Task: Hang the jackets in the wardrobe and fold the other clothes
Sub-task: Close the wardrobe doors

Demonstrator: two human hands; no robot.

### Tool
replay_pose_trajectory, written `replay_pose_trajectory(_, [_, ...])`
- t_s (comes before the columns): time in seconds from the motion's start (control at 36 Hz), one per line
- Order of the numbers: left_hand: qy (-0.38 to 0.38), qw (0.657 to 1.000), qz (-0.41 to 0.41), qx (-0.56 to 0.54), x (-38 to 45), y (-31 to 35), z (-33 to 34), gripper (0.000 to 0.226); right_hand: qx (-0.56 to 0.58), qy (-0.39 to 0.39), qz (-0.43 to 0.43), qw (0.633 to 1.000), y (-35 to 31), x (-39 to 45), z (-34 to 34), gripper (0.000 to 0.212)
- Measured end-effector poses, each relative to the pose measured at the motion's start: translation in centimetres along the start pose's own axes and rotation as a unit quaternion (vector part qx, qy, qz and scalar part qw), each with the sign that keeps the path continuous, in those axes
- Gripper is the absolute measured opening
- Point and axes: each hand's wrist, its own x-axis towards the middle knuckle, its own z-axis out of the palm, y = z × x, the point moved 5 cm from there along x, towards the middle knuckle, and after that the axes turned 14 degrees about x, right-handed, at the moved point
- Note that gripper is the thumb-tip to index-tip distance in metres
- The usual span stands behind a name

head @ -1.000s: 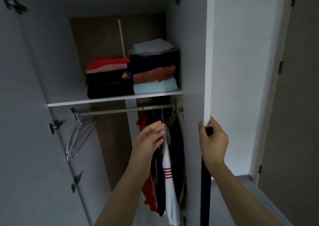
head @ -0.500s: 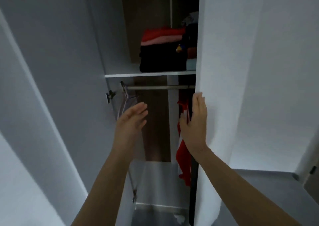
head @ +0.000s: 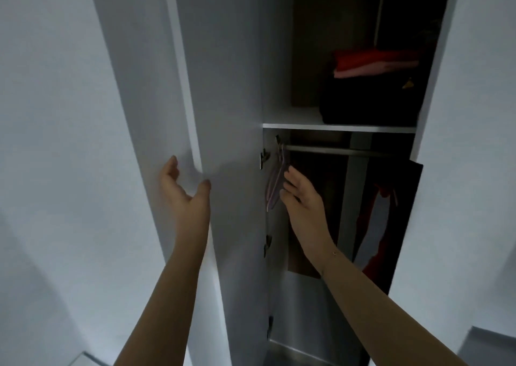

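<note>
Wardrobe (head: 279,58), seen from below through a narrow opening between its two pale doors. Left door (head: 217,86) stands partly open; right door (head: 474,86) covers the right side. Upper shelf (head: 335,127) carries a stack of folded clothes (head: 371,91), red and pink on top, dark below. Under the shelf runs the hanging rail (head: 335,151). A red jacket (head: 374,226) hangs at the right, partly hidden in shadow. An empty pale hanger (head: 275,186) hangs at the rail's left end. Left hand (head: 181,189): grip spread, fingers straight, at the left door's edge. Right hand (head: 300,195): grip spread, fingers relaxed, just beside the hanger, holding nothing.
</note>
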Motion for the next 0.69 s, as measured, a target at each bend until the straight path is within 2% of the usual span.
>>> replay_pose_trajectory(0.11, [-0.119,0.986,-0.103,-0.055,1.1,-1.5,2.4,0.047,0.010,0.014,-0.003,1.000,0.6,0.7,0.8,0.044])
replay_pose_trajectory(0.25, [-0.119,0.977,-0.125,-0.124,0.6,-0.3,3.2,0.032,-0.035,0.035,-0.045,0.998,-0.3,1.0,-1.4,0.040])
replay_pose_trajectory(0.31, [-0.137,0.975,-0.112,-0.136,-0.4,0.1,3.6,0.024,-0.071,0.053,-0.071,0.994,-1.0,0.8,-3.1,0.040])
replay_pose_trajectory(0.39, [-0.187,0.970,-0.030,-0.151,-2.2,1.6,4.7,0.024,-0.091,0.090,-0.089,0.988,-1.6,0.8,-5.8,0.038])
replay_pose_trajectory(0.44, [-0.224,0.962,0.007,-0.153,-2.9,2.2,6.3,0.026,-0.109,0.110,-0.091,0.984,-2.0,1.2,-7.5,0.038])
replay_pose_trajectory(0.53, [-0.262,0.957,0.023,-0.120,-3.4,1.9,9.7,0.042,-0.134,0.127,-0.094,0.978,-2.8,1.9,-9.5,0.039])
replay_pose_trajectory(0.64, [-0.294,0.951,0.048,-0.085,-4.7,2.3,15.1,0.043,-0.176,0.137,-0.122,0.967,-4.3,2.6,-12.7,0.039])
replay_pose_trajectory(0.69, [-0.312,0.944,0.090,-0.058,-5.5,2.8,17.7,0.047,-0.206,0.142,-0.134,0.959,-4.9,3.1,-14.8,0.040])
